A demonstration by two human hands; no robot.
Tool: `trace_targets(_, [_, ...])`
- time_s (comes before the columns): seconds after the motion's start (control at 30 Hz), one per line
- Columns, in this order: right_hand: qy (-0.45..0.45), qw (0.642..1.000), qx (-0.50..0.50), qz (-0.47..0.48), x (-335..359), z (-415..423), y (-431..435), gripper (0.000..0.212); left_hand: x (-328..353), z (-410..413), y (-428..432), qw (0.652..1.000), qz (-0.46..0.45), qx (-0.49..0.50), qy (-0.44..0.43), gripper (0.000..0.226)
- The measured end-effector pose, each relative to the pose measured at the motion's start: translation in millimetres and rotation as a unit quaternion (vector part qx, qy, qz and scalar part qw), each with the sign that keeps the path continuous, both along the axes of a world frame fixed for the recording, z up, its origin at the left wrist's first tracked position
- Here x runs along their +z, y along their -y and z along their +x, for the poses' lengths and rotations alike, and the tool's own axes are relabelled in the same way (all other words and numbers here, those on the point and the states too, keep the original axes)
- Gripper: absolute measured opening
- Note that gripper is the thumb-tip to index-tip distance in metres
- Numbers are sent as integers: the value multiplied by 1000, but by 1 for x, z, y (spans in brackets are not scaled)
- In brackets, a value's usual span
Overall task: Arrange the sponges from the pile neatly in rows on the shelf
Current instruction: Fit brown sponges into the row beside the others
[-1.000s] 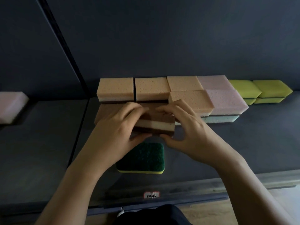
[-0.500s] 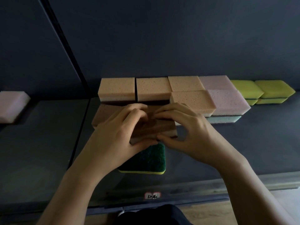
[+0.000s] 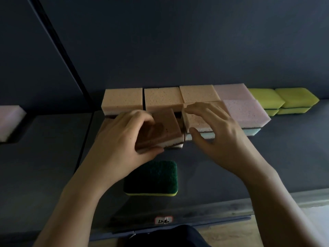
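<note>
My right hand has left the brown sponge and lies, fingers loose, on the orange sponge beside it. My left hand grips the brown one, tilted, in the front row of the shelf; I should lower it flat, edges flush.

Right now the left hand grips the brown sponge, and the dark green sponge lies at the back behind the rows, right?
Not quite. The left hand does grip the brown sponge, but the dark green sponge lies in front of the rows, toward the front edge of the shelf, not behind them. The head view shows it.
</note>
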State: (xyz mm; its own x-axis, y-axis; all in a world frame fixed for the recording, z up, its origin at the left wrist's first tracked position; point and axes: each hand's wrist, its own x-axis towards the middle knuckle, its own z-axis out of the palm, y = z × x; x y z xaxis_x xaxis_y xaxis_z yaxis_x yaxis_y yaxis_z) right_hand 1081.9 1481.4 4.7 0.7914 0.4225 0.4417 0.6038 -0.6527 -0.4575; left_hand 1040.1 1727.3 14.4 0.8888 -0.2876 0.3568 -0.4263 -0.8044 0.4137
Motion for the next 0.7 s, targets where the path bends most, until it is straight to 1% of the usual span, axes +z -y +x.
trace_targets(0.13, [9,998,-27,-63,-9,5,4,55,-2,11,2,1000,27,11,6,58])
trace_targets(0.33, [23,993,-49,-100,-12,9,11,72,-6,22,10,997,72,1,-8,59])
trace_targets(0.47, [15,991,-59,-116,-14,13,15,72,-9,26,16,995,98,7,-5,58])
trace_targets(0.7, [26,991,-60,-113,-19,16,18,57,-14,31,19,994,107,8,-5,57])
